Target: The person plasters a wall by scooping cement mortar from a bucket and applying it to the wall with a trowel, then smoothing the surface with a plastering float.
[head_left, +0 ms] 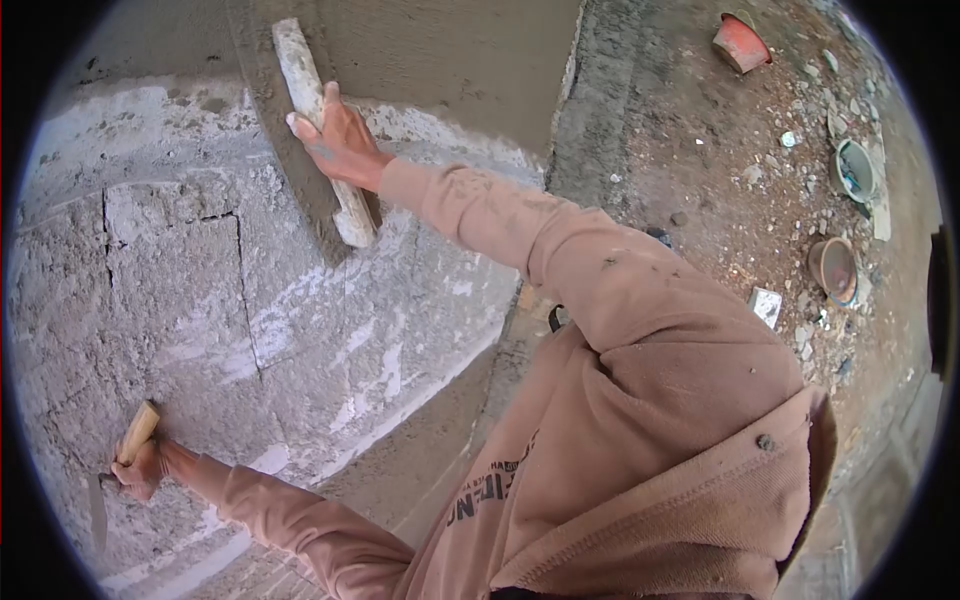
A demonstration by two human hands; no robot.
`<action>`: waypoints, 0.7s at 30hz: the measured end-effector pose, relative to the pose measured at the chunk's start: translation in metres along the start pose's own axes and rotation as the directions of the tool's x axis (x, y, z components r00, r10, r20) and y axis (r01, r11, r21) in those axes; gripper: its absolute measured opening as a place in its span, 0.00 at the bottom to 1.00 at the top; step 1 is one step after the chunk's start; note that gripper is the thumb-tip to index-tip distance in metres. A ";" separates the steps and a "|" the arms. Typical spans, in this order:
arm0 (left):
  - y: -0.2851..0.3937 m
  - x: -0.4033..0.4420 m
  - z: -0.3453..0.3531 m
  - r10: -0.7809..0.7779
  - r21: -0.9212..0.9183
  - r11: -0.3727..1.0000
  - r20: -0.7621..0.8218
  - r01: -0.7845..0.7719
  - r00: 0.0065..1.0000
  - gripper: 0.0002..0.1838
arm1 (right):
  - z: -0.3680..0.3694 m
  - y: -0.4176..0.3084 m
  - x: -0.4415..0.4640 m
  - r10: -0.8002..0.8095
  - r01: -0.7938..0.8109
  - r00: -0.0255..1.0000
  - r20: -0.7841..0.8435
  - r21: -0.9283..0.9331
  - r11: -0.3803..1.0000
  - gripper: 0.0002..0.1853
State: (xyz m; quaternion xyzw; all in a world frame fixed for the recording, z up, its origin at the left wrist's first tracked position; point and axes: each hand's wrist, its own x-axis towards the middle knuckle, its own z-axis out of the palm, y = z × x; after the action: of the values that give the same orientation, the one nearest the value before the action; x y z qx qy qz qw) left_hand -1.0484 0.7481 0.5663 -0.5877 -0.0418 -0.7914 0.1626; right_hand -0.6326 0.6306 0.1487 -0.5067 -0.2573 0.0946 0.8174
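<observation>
My right hand (345, 140) is closed around the pale, mortar-caked handle of a long plastering float (297, 185). The float's grey board lies against the wall, across the edge between smooth wet plaster (450, 60) and rough bare wall (170, 290). Lower left, my left hand (143, 472) grips a trowel (138, 432) by its wooden handle. Its thin metal blade points down, seen nearly edge-on, away from the plaster. Mortar marks show on the fingers of my right hand and on its sleeve.
Rubble-strewn ground (700, 170) runs along the right. On it are a tipped red bucket (742, 45), a greenish bucket (853, 170), a brownish round container (833, 270) and a whitish block (765, 306). Cracks and white streaks mark the bare wall.
</observation>
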 end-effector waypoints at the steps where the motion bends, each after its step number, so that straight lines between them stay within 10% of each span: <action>1: 0.022 -0.009 0.007 -0.025 -0.014 1.000 -0.021 0.024 0.999 0.09 | -0.007 -0.022 0.017 0.051 -0.050 0.998 0.022 -0.024 0.998 0.39; 4: 0.054 -0.025 0.016 -0.038 0.022 0.999 -0.033 0.039 0.999 0.09 | -0.016 -0.018 0.055 -0.132 0.121 0.988 -0.075 -0.143 0.982 0.33; 13: 0.041 -0.033 0.004 -0.020 0.200 0.980 0.140 -0.008 0.990 0.09 | -0.071 0.147 0.003 0.034 -0.101 0.916 -0.400 -0.148 0.984 0.28; 17: 0.035 -0.047 0.016 -0.040 0.225 0.974 0.213 -0.009 0.976 0.08 | -0.097 0.220 -0.070 0.738 -0.641 0.640 -0.214 0.380 0.667 0.24; 21: 0.035 -0.047 0.012 -0.040 0.241 0.970 0.241 -0.020 0.970 0.08 | -0.098 0.243 -0.114 0.910 -0.750 0.340 -0.237 0.516 0.414 0.20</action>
State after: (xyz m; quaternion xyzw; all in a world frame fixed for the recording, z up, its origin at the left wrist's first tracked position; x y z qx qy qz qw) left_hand -1.0151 0.7282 0.5214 -0.6563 -0.1602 -0.7029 0.2226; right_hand -0.6531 0.6207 -0.1365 -0.4325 0.2756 0.4126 0.7528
